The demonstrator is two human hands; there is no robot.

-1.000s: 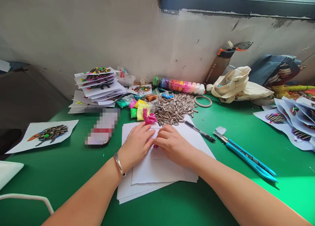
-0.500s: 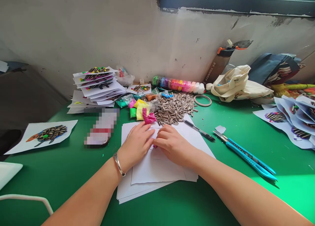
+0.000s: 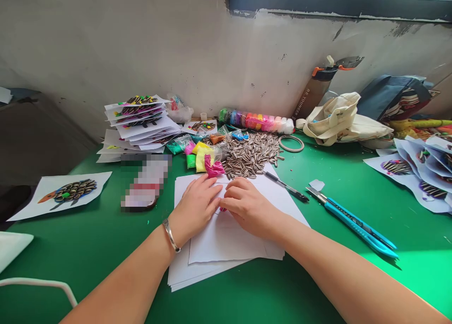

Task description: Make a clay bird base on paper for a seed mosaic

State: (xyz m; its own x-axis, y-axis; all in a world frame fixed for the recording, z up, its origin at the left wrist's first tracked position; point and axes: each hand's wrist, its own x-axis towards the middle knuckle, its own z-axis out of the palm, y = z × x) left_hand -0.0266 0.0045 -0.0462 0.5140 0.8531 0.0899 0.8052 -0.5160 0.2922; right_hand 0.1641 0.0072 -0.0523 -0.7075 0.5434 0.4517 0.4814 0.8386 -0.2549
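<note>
A small white sheet of paper (image 3: 226, 244) lies on a stack of larger white sheets (image 3: 192, 276) in front of me. My left hand (image 3: 197, 205) rests on the paper with its fingers stretched out, steadying the sheet's left side. Beside it, my right hand (image 3: 250, 205) has its fingers bent and drawn together over a tiny piece of magenta clay (image 3: 222, 209) on the sheet. Most of that piece is hidden under the fingertips. Just beyond my fingers lie a magenta clay packet (image 3: 213, 166) and a heap of striped sunflower seeds (image 3: 252, 154).
A black pen (image 3: 286, 186) and a blue utility knife (image 3: 353, 222) with its blade out lie to the right. A roll of tape (image 3: 291, 143) sits behind them. At left are a phone (image 3: 146, 182), a seed picture (image 3: 70, 192) and a stack of pictures (image 3: 137, 126).
Almost nothing differs. Both hands stay in the same place on the paper, with only a very slight shift of the right fingers.
</note>
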